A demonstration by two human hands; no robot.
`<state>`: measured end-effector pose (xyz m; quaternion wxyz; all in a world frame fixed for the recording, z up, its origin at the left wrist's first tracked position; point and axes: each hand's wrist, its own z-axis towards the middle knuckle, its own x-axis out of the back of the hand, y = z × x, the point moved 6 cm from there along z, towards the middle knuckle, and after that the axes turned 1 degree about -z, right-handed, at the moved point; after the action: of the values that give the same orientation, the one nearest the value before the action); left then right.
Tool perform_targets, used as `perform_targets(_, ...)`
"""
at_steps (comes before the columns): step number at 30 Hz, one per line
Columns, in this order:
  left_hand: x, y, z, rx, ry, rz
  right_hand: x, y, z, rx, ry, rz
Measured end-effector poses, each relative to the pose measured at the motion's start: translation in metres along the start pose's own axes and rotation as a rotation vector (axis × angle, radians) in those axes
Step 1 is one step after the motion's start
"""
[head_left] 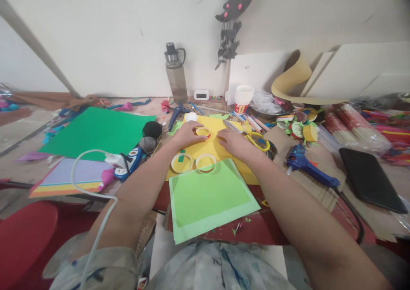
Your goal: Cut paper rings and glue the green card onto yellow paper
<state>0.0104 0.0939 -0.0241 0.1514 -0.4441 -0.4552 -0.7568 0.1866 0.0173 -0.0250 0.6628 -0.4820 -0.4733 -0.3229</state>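
My left hand (189, 135) pinches the left side of a small white-and-red ring (203, 132) above the yellow paper (218, 123). To the ring's right, my right hand (232, 141) rests low over the yellow paper with its fingers bent; whether anything is under them is hidden. Nearer to me, two pale rings (182, 163) (206, 163) lie side by side, the left one around a bit of dark green. Light green sheets (211, 196) lie at the front. Scissors with yellow handles (258, 140) lie beside my right hand.
A blue glue gun (312, 167) and a black phone (371, 179) lie on the right. Behind stand a bottle (177, 78) and a paper cup (243, 98). A dark green sheet (99, 132) and a white cable (72, 172) are on the left.
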Motion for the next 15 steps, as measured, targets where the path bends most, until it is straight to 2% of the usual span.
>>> perform_targets(6, -0.001, -0.002, 0.000, 0.000, 0.027, -0.023, 0.003, -0.001, -0.002, 0.001, 0.007, 0.012)
perform_targets(15, -0.003, -0.003, 0.001, 0.015, 0.030, -0.009, 0.020, 0.008, -0.004, -0.043, 0.213, 0.080)
